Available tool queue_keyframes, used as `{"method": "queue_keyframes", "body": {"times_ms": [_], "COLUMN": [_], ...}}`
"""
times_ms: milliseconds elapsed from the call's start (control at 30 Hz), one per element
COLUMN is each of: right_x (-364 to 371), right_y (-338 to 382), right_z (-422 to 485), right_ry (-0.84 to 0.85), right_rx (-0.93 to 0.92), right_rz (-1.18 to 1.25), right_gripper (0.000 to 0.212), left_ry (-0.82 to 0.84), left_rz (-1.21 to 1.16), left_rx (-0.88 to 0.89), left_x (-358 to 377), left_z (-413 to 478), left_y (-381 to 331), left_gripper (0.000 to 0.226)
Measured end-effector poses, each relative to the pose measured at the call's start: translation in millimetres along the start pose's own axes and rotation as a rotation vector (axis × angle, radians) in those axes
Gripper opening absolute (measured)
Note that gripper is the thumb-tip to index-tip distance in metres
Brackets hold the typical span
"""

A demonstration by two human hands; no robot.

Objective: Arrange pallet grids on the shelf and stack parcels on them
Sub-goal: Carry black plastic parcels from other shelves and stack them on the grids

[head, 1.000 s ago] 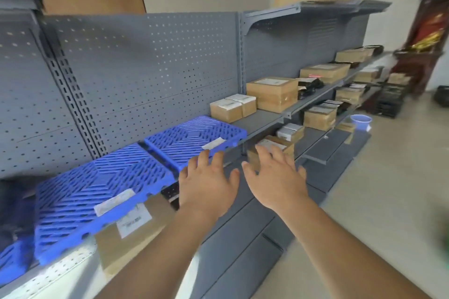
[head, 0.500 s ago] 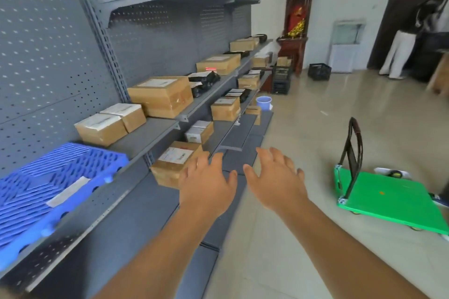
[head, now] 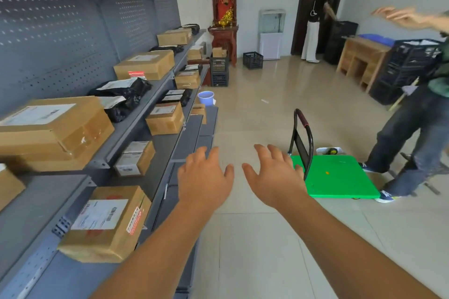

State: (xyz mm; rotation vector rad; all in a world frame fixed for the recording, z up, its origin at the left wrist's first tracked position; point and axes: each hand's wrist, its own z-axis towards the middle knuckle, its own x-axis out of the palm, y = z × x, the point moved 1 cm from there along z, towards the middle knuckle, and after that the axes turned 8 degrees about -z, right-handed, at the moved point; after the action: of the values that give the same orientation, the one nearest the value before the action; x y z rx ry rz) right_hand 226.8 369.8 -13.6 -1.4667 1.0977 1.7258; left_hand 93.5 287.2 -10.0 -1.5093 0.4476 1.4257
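Grey perforated-back shelving [head: 143, 114] is recorded along the left of a tiled room. Cardboard parcels, among them a labelled carton [head: 107, 223] on a lower tier, and black poly mailers [head: 126, 94] lie directly on its steel tiers. No pallet grid can be identified in this view.

The left hand [head: 204, 177] and right hand [head: 274, 177] are held out ahead, palms down, fingers spread, with nothing gripped. The left is seen in line with the shelf's outer edge, the right over the floor near the green platform trolley [head: 340, 177]. A second person [head: 410, 133] stands just beyond the trolley.

The step is judged to be a reach for the next item, not yet chosen. Any parcel should be taken with both hands on opposite sides, its label kept uppermost, and set down only where a grid has been laid. Room should be allowed for the trolley handle [head: 303, 133] and the bystander.
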Motion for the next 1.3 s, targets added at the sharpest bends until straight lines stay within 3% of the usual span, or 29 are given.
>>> {"method": "queue_keyframes", "body": {"times_ms": [400,700,967,1300], "right_x": [11.6,7.1,23.3,29.3], "right_y": [-77.0,-100.9,-44.2,93.5], "right_z": [175.3,333.2,438.8,546.7], "right_ry": [0.004,-0.005,0.003,-0.027], "right_rx": [0.088,-0.083,-0.267,-0.495], "right_rz": [0.008,0.073,0.178,0.276], "right_gripper": [0.067,0.066,0.059,0.046], "left_ry": [0.049,-0.035,-0.091,-0.222], "left_rz": [0.009,0.024,0.034,0.018], "left_rx": [0.069,-0.050,-0.192,-0.286], "left_x": [80.2,102.6,97.7,53.4], "left_z": [179.1,310.9,392.5,495.5], "left_y": [-59.0,-93.1,-42.7,50.6], "left_gripper": [0.057,0.057,0.059,0.058]}}
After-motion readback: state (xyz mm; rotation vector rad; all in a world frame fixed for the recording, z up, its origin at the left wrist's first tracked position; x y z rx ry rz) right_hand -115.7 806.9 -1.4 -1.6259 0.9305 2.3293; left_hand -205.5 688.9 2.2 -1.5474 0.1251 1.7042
